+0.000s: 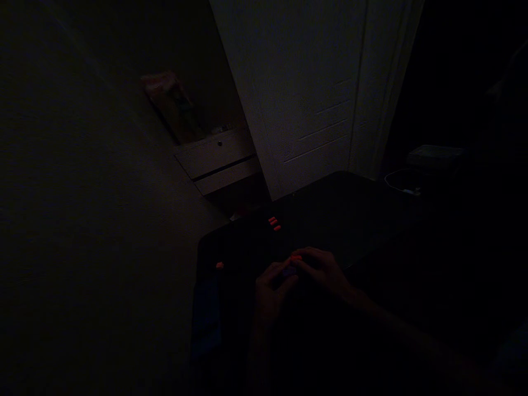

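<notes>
The scene is very dark. My left hand (270, 289) is closed around a small dark purplish piece (289, 271), whose kind I cannot make out. Just to the right, my right hand (324, 267) pinches a small bright orange-red piece (296, 257) between thumb and fingers, right above the purplish one. The two hands almost meet, and whether the pieces touch is unclear. Farther back on the dark table (330, 203) lie three short orange-red sticks (274, 223) in a loose row. Another small orange piece (219, 265) sits off to the left.
A flat dark blue object (206, 313) lies along the table's left edge. Behind the table are a pale door (305, 99) and a drawer unit (218, 159). At the back right, a white cable (408, 191) lies near a clear box (435, 155).
</notes>
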Motion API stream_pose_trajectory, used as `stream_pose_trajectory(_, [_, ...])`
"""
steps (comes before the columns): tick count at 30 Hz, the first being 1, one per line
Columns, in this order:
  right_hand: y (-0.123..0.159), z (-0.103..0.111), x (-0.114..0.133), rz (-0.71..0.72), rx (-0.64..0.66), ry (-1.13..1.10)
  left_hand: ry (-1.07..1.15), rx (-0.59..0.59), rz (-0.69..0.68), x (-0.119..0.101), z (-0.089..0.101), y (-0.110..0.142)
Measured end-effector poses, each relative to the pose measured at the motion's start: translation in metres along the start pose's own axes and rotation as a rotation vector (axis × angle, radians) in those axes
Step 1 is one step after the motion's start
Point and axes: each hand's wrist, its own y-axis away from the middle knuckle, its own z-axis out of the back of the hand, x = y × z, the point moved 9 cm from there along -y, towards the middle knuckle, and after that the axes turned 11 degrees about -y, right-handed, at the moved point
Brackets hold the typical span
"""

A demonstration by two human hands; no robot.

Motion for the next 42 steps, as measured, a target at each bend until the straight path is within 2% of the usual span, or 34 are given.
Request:
stream_pose_trajectory(5, [0.0,-0.004,0.006,0.038,0.035,0.024,-0.02,0.029,-0.014,-0.005,-0.002,0.001])
stream_pose_trajectory(8, [0.0,0.0,0.003,0.01,0.008,-0.004,-0.002,0.024,0.006,0.001,-0.003,0.002])
stream_pose_trajectory(9, [0.0,0.002,0.001,-0.013,-0.009,-0.023,0.01,0.001,0.019,0.006,-0.002,0.002])
stream_pose_trajectory(11, [0.0,0.007,-0.006,-0.084,-0.039,-0.073,0.037,-0.127,0.057,0.017,0.007,0.002])
stream_pose_trajectory(14, [0.0,0.006,-0.017,-0.194,-0.022,-0.162,-0.12,-0.326,0.058,0.028,0.021,0.002])
stream_pose_trajectory(17, [-0.001,0.001,-0.02,-0.225,0.029,-0.182,-0.37,-0.343,0.007,0.028,0.018,-0.005])
stream_pose_trajectory(21, [-0.004,-0.004,-0.019,-0.19,0.076,-0.137,-0.506,-0.356,-0.06,0.022,0.015,-0.01])
stream_pose_trajectory(26, [-0.006,-0.005,-0.011,-0.037,0.087,-0.054,-0.516,-0.527,-0.07,0.011,0.03,-0.001])
stream_pose_trajectory(27, [-0.005,-0.006,-0.009,-0.016,0.091,-0.039,-0.478,-0.51,-0.07,0.011,0.029,0.0])
stream_pose_trajectory(30, [-0.004,-0.008,-0.006,0.035,0.104,-0.022,-0.305,-0.342,-0.066,0.015,0.019,-0.006])
stream_pose_trajectory(32, [-0.002,-0.009,-0.004,0.058,0.116,-0.022,-0.212,-0.275,-0.056,0.017,0.015,-0.009])
stream_pose_trajectory(37, [-0.001,-0.012,-0.002,0.091,0.151,0.019,-0.103,-0.236,-0.018,0.021,0.013,-0.012])
stream_pose_trajectory(42, [0.002,-0.012,0.0,0.131,0.195,0.051,-0.103,-0.236,-0.009,0.018,0.015,-0.012])
